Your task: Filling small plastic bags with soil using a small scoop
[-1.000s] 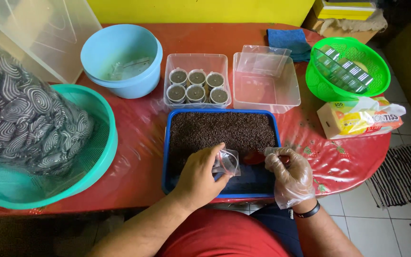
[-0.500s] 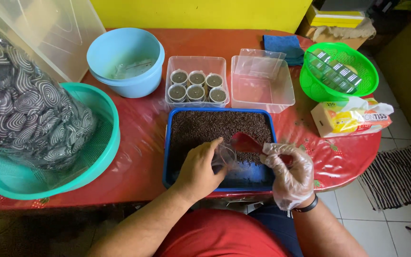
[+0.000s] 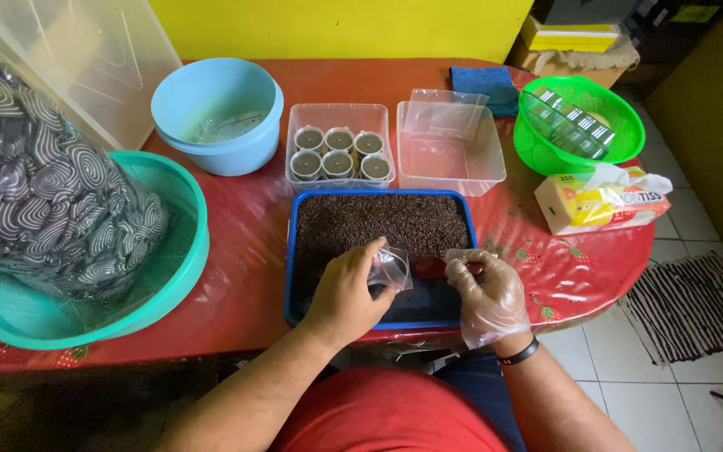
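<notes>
Resting just beyond both hands, blue tray of dark grains, then bare left hand pinching small clear cup over its near end, gloved right hand alongside gripping red scoop touching the cup.

Yellow-white tissue pack (table's right edge)

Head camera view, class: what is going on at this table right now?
A person in a red shirt works over a blue tray of dark granules. The bare left hand holds a small clear bag over the tray; the right hand, in a thin plastic glove, holds a small red scoop beside it. Behind the tray, a clear tub holds six filled cups.
</notes>
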